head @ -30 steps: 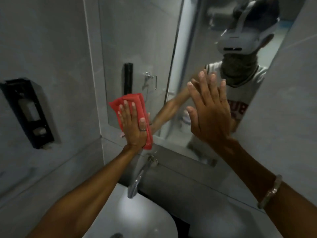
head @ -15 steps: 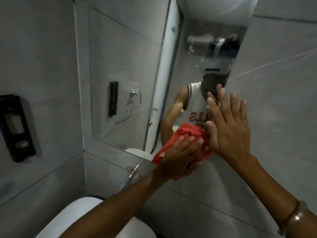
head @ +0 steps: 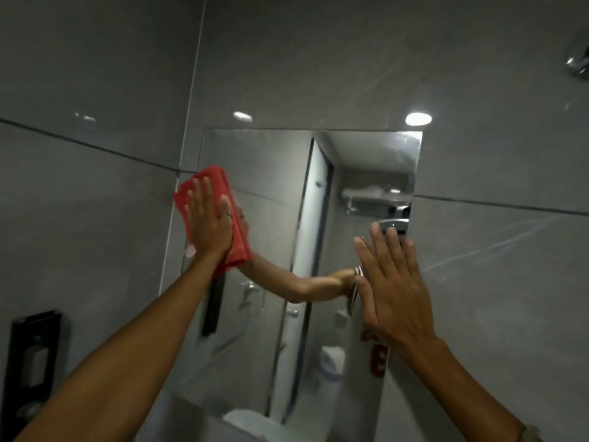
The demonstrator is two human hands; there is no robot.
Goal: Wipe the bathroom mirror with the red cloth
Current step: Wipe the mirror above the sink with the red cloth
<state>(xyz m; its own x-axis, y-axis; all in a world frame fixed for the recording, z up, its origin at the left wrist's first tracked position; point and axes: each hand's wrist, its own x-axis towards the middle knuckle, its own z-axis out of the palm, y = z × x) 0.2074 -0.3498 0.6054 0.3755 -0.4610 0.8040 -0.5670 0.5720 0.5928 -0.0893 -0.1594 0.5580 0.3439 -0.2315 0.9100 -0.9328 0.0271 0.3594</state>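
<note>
A folded red cloth (head: 223, 218) is pinned flat against the bathroom mirror (head: 366, 161) at its upper left edge by the left hand (head: 208, 223), fingers spread. The right hand (head: 393, 282) braces open-palmed at the right edge, holding nothing. Wiping looks underway; upper glass apparently remains. No containers' contents show.

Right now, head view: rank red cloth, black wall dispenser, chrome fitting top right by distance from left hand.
From the left hand:
1. red cloth, pressed under the palm on the mirror's left edge.
2. black wall dispenser, lower left wall.
3. chrome fitting, upper right corner, farthest.
</note>
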